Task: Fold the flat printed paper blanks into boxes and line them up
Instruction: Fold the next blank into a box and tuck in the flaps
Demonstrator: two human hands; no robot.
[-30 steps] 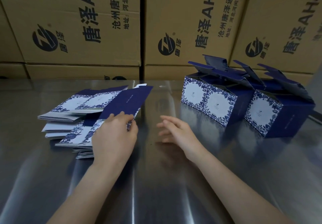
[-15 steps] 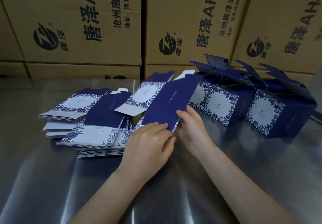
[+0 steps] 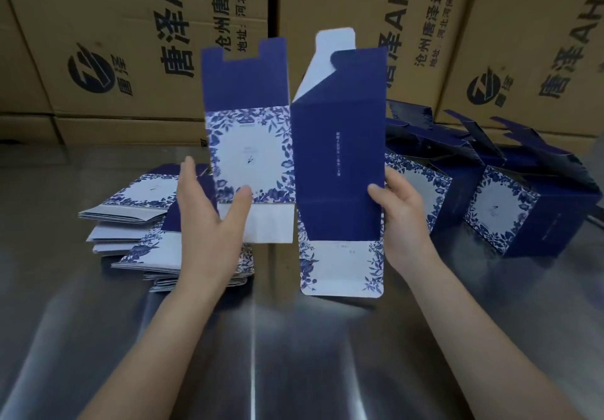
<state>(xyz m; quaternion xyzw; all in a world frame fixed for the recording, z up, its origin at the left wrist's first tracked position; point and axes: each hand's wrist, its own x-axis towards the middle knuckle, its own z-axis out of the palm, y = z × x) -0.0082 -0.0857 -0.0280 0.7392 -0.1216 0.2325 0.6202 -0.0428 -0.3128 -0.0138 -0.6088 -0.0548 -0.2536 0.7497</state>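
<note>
I hold one blank (image 3: 336, 158) upright at centre, not yet opened out. My left hand (image 3: 209, 223) pinches its floral panel, thumb in front. My right hand (image 3: 403, 220) grips the navy panel's edge, thumb over the face. At 3 o'clock a few boxes (image 3: 500, 210) stand in a row on the table (image 3: 294, 354), top flaps up. At 9 o'clock a stack (image 3: 143, 223) of blanks waits, so I judge much folding is left. The cartons (image 3: 130, 43) at 12 o'clock read "唐泽", "AH4" and "地址:河北河间". The blank's own fine print is too small to read.
</note>
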